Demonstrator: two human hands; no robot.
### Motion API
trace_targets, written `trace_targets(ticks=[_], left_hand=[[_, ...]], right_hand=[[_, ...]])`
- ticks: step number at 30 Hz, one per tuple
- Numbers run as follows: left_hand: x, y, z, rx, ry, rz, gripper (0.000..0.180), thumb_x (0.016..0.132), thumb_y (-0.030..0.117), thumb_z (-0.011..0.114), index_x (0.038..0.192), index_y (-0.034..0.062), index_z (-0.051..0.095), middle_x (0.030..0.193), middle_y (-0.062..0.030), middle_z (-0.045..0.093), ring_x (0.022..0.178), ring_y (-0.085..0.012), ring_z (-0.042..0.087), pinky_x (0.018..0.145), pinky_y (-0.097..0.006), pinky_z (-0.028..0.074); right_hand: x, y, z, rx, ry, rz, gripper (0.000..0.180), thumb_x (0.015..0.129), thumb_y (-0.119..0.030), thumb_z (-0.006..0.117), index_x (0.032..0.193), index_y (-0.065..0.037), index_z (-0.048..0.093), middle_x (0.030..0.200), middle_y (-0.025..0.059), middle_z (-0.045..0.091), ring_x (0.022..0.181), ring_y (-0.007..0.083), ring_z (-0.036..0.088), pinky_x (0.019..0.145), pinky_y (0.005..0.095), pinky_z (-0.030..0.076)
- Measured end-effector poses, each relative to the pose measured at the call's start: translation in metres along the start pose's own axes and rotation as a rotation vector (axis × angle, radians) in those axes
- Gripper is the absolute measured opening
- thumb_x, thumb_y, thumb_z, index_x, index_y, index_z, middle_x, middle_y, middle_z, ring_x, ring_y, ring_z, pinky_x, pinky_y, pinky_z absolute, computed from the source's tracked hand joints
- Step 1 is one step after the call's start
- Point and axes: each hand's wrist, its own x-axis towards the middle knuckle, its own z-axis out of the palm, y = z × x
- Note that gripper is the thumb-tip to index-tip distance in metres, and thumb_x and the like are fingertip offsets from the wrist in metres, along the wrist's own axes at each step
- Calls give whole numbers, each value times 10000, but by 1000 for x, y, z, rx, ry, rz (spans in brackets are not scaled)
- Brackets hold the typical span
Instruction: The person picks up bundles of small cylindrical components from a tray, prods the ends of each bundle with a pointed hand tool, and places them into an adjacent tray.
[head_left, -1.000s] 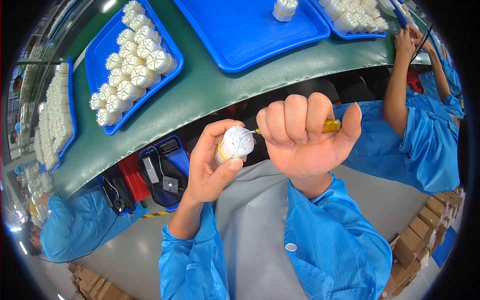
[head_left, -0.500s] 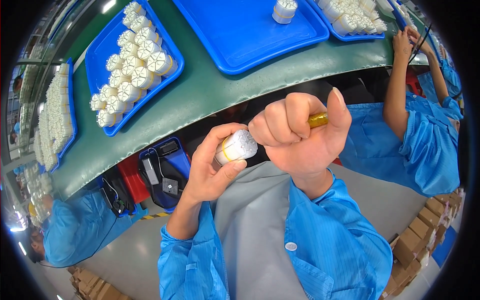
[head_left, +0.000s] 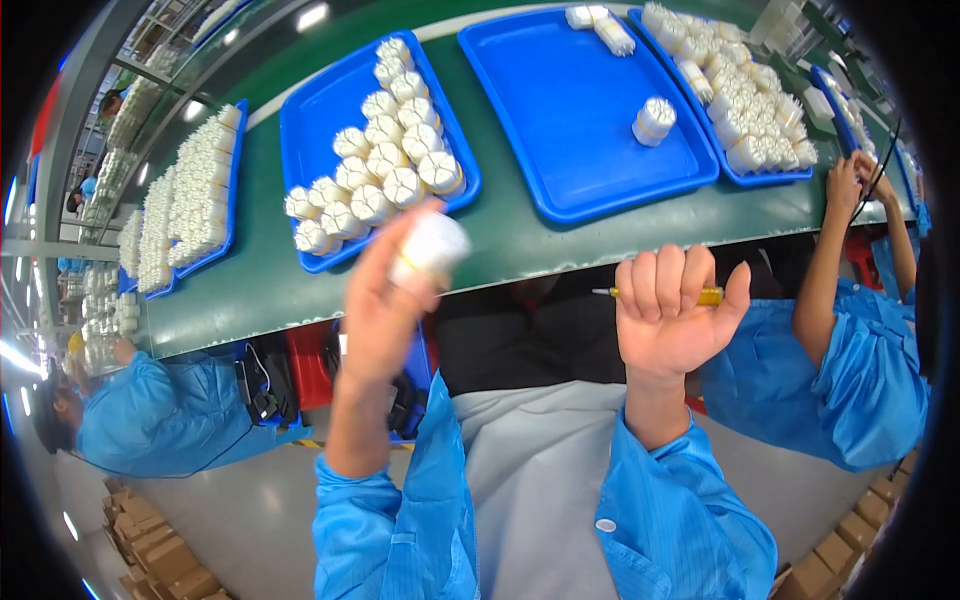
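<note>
1. The left hand (head_left: 385, 290) is held up, blurred, with its forearm stretched forward and its wrist nearly straight.
2. A white roll (head_left: 436, 247) is held in its grip, between thumb and fingers, and is seen against the counter (head_left: 510, 232), just beside the near corner of the blue tray of rolls (head_left: 320, 120).
3. The right hand (head_left: 672, 320) is held upright, palm turned toward the wearer, thumb raised.
4. A yellow-handled tool (head_left: 711, 297) is clasped under its curled fingers, with the metal tip pointed left.
</note>
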Motion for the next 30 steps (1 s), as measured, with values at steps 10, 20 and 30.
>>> trace_targets(ticks=[10,20,30], left_hand=[[173,40,-145,1167,93,238,417,766,230,707,1111,8,633,969,-151,665,889,-217,624,814,-338,484],[207,5,-129,1057,-159,10,524,900,413,637,1197,-18,640,1016,-147,677,899,-201,588,818,-332,475],[121,43,-56,1040,180,440,423,894,213,652,1258,14,571,1221,-145,583,1056,-256,571,945,-370,445]], right_hand=[[-35,4,-21,-42,186,66,582,987,-537,328,585,-117,340,512,10,313,466,139,285,485,310,254],[0,-43,-35,-573,121,-26,483,1002,-384,429,626,-81,424,545,19,401,485,104,318,471,265,249],[131,-61,-51,-2242,12,-106,429,803,-318,696,1157,-105,582,1022,143,669,922,355,657,772,468,514]])
